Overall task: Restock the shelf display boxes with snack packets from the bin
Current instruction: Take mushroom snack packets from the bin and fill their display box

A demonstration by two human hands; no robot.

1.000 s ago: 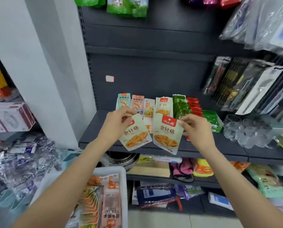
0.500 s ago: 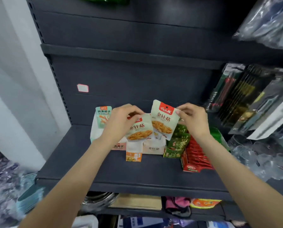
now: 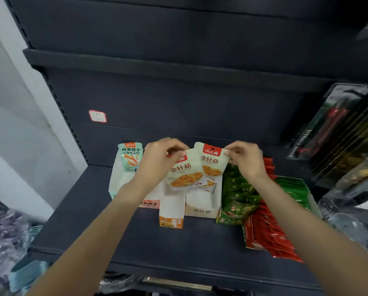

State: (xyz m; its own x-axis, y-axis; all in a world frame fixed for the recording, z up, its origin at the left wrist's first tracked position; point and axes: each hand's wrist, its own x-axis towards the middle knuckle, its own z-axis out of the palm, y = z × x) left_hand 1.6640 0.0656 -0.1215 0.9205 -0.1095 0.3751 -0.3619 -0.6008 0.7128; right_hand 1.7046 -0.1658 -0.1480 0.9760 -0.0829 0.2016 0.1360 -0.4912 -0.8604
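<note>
The right-hand cream snack packet (image 3: pixel 211 162), red-labelled at the top with a picture of golden mushroom strands, stands nearly upright with its lower edge down in the open cream display box (image 3: pixel 201 201) on the dark shelf (image 3: pixel 136 236). The right hand (image 3: pixel 246 158) pinches its top right corner between thumb and curled fingers. Overlapping its left edge, a second packet of the same kind (image 3: pixel 182 174) tilts to the left over the same box and the narrow orange-fronted box (image 3: pixel 171 210) beside it; the left hand (image 3: pixel 159 159) grips its top, fingers curled over the red label. More packets of this kind lie low in the cream box behind the two. To the left stands a pale box (image 3: pixel 120 182) holding a teal packet (image 3: pixel 130 157), then a pink-fronted box (image 3: pixel 150 202) partly hidden by the left forearm. To the right, boxes of green packets (image 3: pixel 238 195), red packets (image 3: pixel 268 233) and more green ones (image 3: pixel 294 189) sit side by side. A price sticker (image 3: pixel 97 116) is on the back panel
</note>
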